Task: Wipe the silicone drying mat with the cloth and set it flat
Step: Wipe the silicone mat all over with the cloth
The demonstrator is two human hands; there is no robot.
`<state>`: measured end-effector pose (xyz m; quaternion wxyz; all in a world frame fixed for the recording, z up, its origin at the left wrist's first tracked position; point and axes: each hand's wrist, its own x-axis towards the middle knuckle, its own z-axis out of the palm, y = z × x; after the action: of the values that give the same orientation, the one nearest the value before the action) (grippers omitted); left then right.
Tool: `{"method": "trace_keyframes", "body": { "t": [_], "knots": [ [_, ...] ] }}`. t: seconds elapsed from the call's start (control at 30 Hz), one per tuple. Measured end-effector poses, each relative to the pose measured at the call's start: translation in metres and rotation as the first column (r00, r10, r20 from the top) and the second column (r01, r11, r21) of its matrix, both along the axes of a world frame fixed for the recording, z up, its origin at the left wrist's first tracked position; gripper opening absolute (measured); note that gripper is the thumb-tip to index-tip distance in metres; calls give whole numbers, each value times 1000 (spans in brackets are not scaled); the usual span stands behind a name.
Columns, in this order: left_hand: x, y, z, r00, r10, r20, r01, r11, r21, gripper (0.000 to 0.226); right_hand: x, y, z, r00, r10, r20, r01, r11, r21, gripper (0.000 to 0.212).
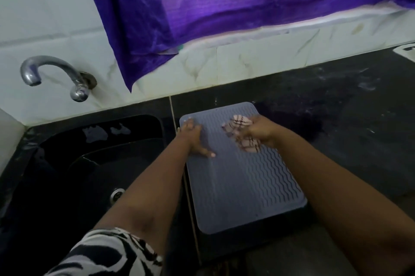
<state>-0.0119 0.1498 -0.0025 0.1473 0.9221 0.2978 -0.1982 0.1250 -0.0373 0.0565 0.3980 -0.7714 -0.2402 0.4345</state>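
Grey silicone drying mat [242, 176], ribbed with wavy lines, lies flat on the black countertop [336, 118], its long side running from 12 o'clock near the wall down to 6 o'clock at the counter's front edge. It sits just beside the black sink [89, 163], which lies at 9 o'clock from it.

At the mat's far end, toward 1 o'clock of its middle, the right hand [261, 130] has its fingers curled round a bunched pale cloth [241, 132] with dark check lines, pressing it down onto the ribs. The cloth sticks out of the grip toward 9 o'clock and 6 o'clock, and is blurred.

At 10 o'clock of the mat's middle, the left hand [194, 138] rests on the mat's left edge, fingers straight and spread, thumb pointing toward the mat's middle; it holds nothing.

A chrome tap [56, 75] juts from the pale tiled wall [45, 17] at 10 o'clock, and a purple curtain [224, 6] hangs at 12 o'clock.
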Motion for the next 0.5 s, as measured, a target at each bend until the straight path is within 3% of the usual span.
{"method": "trace_keyframes", "body": {
  "t": [0.07,0.17,0.23,0.3,0.4,0.5],
  "knots": [
    [20,11,-5,989,-72,-128,76,997,31,149,14,46,2,963,82,257,-77,997,-31,36],
    [45,26,-14,980,-122,-155,136,987,84,160,32,116,-7,738,256,624,-225,966,-129,39],
    [48,36,-28,973,-102,-207,119,991,68,164,37,152,-30,600,465,651,-321,885,-337,52],
    [43,43,-40,975,-65,-215,59,998,-32,164,26,165,-63,497,656,568,-343,750,-566,66],
    [42,49,-41,967,-84,-239,67,995,-80,164,13,158,-97,497,658,566,-292,741,-604,63],
    [51,49,-38,947,-96,-306,90,995,-32,167,8,143,-79,489,677,551,-329,728,-602,58]
  ]
}}
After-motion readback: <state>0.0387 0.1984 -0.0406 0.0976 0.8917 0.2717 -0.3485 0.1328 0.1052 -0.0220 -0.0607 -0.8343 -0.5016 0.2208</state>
